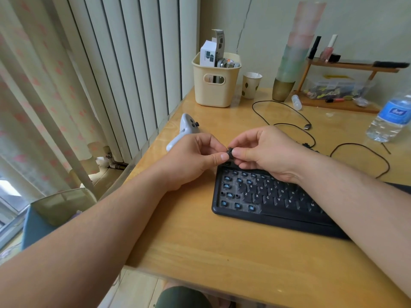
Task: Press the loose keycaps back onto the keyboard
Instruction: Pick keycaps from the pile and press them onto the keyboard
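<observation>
Both the left hand [200,156] and the right hand [262,152] pinch one black keycap [230,151] just above the keyboard's [266,210] far left corner, probably turning it to align. The keyboard lies near the table's [200,241] front edge, bare blue switches [226,186] at its left end.

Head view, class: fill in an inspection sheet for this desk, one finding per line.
Surface: wooden desk, glossy.
Job's things: black keyboard, left-side switches bare; one keycap held above its top edge.
Clutter: cream bin, paper cup, stacked cups, water bottle, white controller, wooden rack.
Grippers: left hand and right hand both pinch the keycap.
Cables: black USB cable loose.
Surroundings: radiator, curtain.
</observation>
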Motion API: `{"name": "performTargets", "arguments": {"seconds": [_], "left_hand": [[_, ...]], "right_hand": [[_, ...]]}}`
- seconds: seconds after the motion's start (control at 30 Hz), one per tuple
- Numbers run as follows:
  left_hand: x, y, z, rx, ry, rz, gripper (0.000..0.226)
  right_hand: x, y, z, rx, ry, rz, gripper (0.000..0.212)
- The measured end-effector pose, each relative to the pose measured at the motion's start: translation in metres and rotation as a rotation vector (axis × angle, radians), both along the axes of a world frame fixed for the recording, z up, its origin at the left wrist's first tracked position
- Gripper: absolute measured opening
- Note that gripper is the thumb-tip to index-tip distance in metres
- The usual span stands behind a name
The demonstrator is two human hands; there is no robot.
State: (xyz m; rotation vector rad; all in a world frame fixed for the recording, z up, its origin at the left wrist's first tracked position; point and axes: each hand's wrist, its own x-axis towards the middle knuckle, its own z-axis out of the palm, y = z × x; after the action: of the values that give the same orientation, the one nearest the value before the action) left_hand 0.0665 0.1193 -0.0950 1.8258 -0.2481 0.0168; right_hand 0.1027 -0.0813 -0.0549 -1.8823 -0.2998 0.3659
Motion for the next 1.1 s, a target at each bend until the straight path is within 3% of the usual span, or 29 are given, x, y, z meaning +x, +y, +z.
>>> {"name": "performTargets", "arguments": {"seconds": [0.17,0.4,0.8,1.1], "left_hand": [[-0.002,0.001,-0.001,0.156,-0.032,-0.018,0.008],[0.006,0.005,-0.004,0.058,-0.005,0.138,0.011],[0.007,0.003,-0.006,0.092,-0.047,0.129,0.015],[0.007,0.003,-0.006,0.125,-0.066,0.124,0.015]], "right_hand": [[0.002,0.002,0.005,-0.173,0.014,0.017,0.007],[-0.01,0.018,0.006,-0.611,-0.296,0.036,0.01],[-0.022,0.028,0.0,-0.672,-0.287,-0.042,0.013],[-0.021,0.026,0.001,-0.577,-0.202,-0.057,0.008]]}}
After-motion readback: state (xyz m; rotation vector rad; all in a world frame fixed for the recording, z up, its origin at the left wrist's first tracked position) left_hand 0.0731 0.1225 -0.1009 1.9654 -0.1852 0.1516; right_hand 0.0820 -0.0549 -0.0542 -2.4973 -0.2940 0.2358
